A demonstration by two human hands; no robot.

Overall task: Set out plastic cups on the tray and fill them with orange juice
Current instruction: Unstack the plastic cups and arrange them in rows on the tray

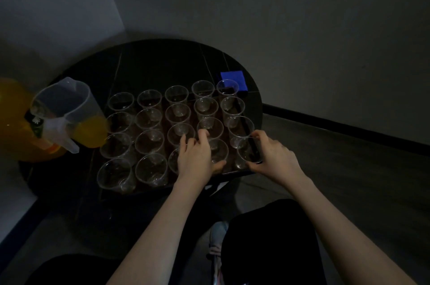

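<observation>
Last cup [247,153] going down: your right hand [274,156] curls round it, left hand [197,156] rests spread on cups. Next: jug [67,112], steady pour.

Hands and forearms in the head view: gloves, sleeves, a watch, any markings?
Both are bare. The left hand and right hand wear no gloves, and no rings show in the dim light. Both forearms are uncovered to the frame's bottom edge: no sleeve, watch, band or marking visible.

Empty cups [149,119] on tray [242,174] (both hands among them)
</observation>
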